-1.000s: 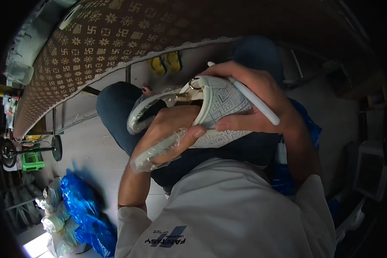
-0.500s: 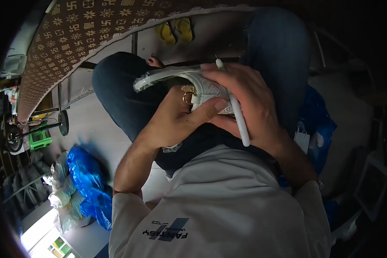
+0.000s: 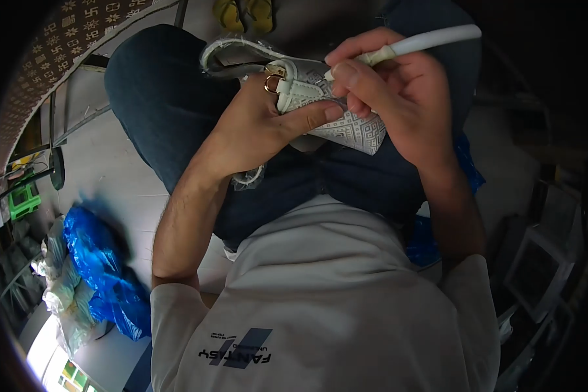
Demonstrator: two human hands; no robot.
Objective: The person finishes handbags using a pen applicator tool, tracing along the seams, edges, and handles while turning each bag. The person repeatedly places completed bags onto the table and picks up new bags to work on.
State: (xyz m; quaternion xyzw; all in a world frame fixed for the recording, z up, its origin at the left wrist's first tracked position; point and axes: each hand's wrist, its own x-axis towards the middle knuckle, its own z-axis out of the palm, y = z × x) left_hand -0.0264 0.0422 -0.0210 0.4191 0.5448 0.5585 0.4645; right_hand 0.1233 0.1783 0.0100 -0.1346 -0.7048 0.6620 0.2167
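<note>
Over my lap, my left hand (image 3: 258,127) grips a small white handbag (image 3: 353,130) with a grey geometric pattern, its thumb pressed flat along the near side. A gold ring (image 3: 272,83) hangs from a white tab at the bag's left end. The strap (image 3: 245,44), wrapped in clear plastic, loops out beyond the bag. My right hand (image 3: 415,95) pinches a white pen-shaped tool (image 3: 431,40) like a pen, its narrow end right at the bag's upper side near the tab. The tool's long tail points up to the right.
Yellow slippers (image 3: 245,14) lie on the floor ahead. A patterned brown cloth (image 3: 65,46) hangs at the upper left. Blue plastic bags (image 3: 104,268) and a green stool (image 3: 24,198) are to the left. A pale framed object (image 3: 539,271) stands at the right.
My right hand has turned from lying over the bag with the tool pointing down to a pen-like pinch, its tip at the bag. More of the bag's patterned side shows.
</note>
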